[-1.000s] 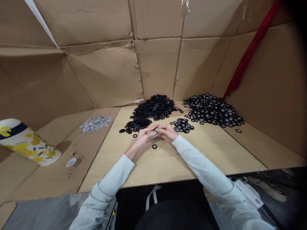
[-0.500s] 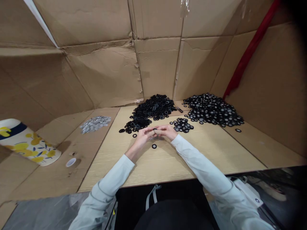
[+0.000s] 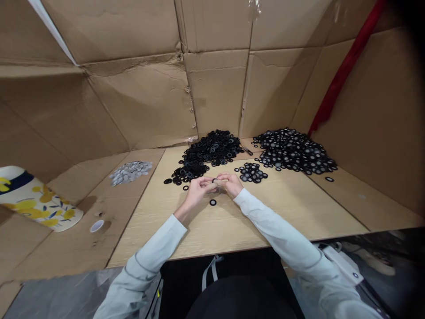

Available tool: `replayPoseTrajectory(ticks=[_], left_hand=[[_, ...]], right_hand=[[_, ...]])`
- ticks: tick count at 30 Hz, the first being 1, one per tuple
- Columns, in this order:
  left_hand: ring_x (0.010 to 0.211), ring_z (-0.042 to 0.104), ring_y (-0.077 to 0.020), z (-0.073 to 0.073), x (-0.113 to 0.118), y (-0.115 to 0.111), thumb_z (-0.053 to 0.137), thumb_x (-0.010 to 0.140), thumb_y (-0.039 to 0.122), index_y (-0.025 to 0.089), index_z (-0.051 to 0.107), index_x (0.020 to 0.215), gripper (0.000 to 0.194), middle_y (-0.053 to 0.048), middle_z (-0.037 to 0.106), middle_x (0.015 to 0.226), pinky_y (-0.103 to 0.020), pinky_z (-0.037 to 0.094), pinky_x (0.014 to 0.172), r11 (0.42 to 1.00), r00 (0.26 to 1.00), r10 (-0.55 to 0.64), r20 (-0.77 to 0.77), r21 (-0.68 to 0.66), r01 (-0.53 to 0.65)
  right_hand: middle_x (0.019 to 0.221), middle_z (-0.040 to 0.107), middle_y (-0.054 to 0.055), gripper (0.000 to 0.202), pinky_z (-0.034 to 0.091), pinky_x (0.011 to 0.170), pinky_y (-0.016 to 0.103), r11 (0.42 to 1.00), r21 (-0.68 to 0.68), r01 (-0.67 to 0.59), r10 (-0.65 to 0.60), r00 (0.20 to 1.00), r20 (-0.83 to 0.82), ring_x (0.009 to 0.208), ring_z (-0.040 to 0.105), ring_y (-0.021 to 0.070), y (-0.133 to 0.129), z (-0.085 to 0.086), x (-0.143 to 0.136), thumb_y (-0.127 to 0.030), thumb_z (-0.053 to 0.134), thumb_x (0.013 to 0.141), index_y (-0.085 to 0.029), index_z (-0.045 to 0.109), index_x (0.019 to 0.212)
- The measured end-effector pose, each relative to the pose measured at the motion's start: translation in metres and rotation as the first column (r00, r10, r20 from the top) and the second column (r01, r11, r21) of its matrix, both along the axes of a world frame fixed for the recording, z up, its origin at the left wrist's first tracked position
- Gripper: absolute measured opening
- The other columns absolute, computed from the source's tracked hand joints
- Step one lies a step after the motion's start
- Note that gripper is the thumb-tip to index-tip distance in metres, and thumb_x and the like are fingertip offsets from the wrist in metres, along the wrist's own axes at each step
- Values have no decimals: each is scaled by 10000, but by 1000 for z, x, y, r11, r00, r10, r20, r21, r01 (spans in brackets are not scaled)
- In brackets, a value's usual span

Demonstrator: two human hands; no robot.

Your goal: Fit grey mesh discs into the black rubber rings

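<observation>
A small black ring (image 3: 214, 180) is pinched between the fingertips of both my hands above the middle of the board. My left hand (image 3: 197, 190) grips it from the left, and my right hand (image 3: 233, 184) from the right. Whether a disc sits inside this ring is too small to tell. Just below my hands, a black ring with a pale centre (image 3: 213, 202) lies on the board. Beyond them is a heap of black rings (image 3: 214, 148). Near my right hand lies a small cluster of rings with pale centres (image 3: 253, 173).
A bigger pile of pale-centred rings (image 3: 295, 153) is at the back right. Grey discs (image 3: 131, 172) lie in a heap at left. A flower-patterned container (image 3: 43, 201) and a small white round piece (image 3: 97, 226) are further left. Cardboard walls (image 3: 142, 102) enclose the board (image 3: 232, 228).
My fingers have shifted slightly around the ring, and the right hand has turned a little. The whole view has slid marginally. The piles look the same.
</observation>
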State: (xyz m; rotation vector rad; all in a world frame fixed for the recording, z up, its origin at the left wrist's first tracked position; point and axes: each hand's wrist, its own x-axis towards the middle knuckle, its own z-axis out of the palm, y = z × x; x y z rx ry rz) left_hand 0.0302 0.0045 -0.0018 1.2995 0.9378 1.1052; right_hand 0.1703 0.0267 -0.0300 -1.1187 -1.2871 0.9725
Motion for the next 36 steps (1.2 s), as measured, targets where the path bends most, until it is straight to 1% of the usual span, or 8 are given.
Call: replayPoseTrajectory(ticks=[3, 7, 10, 15, 19, 26, 32, 36], left_hand=[[546, 560, -113, 2, 0, 0, 751, 534, 238, 137, 621, 785, 300, -4, 613, 595, -241, 438, 569, 996, 998, 20, -53, 91, -15], [506, 508, -92, 4, -1, -1, 718, 568, 241, 155, 606, 814, 284, 33, 553, 539, -212, 386, 512, 986, 993, 29, -114, 166, -10], [493, 510, -98, 8, -2, -2, 710, 566, 232, 161, 590, 841, 308, 33, 566, 529, -213, 379, 501, 985, 992, 79, -94, 160, -63], [502, 559, -120, 13, -4, -3, 750, 497, 213, 181, 521, 879, 447, 33, 622, 544, -233, 418, 539, 980, 986, 164, 34, 105, -166], [557, 611, -158, 11, -8, 0, 764, 480, 201, 163, 544, 891, 468, -11, 677, 611, -274, 458, 593, 984, 986, 159, 53, 79, -163], [704, 654, -204, 16, -12, -2, 753, 537, 248, 100, 578, 1064, 575, -93, 710, 777, -347, 493, 732, 999, 1000, 8, 6, 44, -8], [753, 652, -221, 12, -9, 0, 763, 516, 267, 107, 640, 897, 431, -104, 703, 822, -370, 504, 741, 999, 996, 46, 81, 15, -47], [779, 643, -212, 9, -7, 1, 753, 530, 261, 123, 655, 812, 329, -96, 695, 832, -349, 505, 737, 995, 998, 61, 20, 82, -62]], right_hand=[[857, 545, 59, 167, 416, 817, 335, 998, 15, 55, -55, 998, -2, 884, 527, 193, 0, -5, -4, -305, 675, 543, -155, 604, 528], [882, 487, 58, 179, 421, 809, 339, 997, 3, 71, -71, 997, 26, 870, 512, 189, -1, -1, -5, -308, 683, 546, -149, 600, 550], [857, 472, 44, 190, 432, 785, 335, 997, 54, 50, -53, 996, 66, 860, 501, 182, -3, 4, -4, -327, 688, 563, -160, 598, 574], [843, 454, 39, 189, 451, 673, 288, 989, 149, 0, -26, 984, 176, 820, 491, 171, -8, 9, -2, -348, 657, 621, -166, 612, 646], [813, 471, 39, 135, 435, 644, 266, 965, 253, -65, -13, 954, 299, 793, 499, 166, -13, 13, -1, -298, 580, 700, -173, 632, 698], [783, 488, 40, 131, 421, 648, 263, 912, 402, -74, -145, 861, 487, 739, 499, 157, -21, 22, 4, -236, 531, 755, -182, 634, 696], [765, 517, 32, 124, 409, 664, 261, 897, 397, -194, -111, 770, 628, 690, 509, 147, -20, 25, 6, -237, 540, 774, -185, 649, 746], [824, 543, 46, 147, 405, 659, 261, 913, 356, -198, -143, 663, 735, 699, 515, 148, -21, 25, 4, -215, 503, 797, -183, 647, 800]])
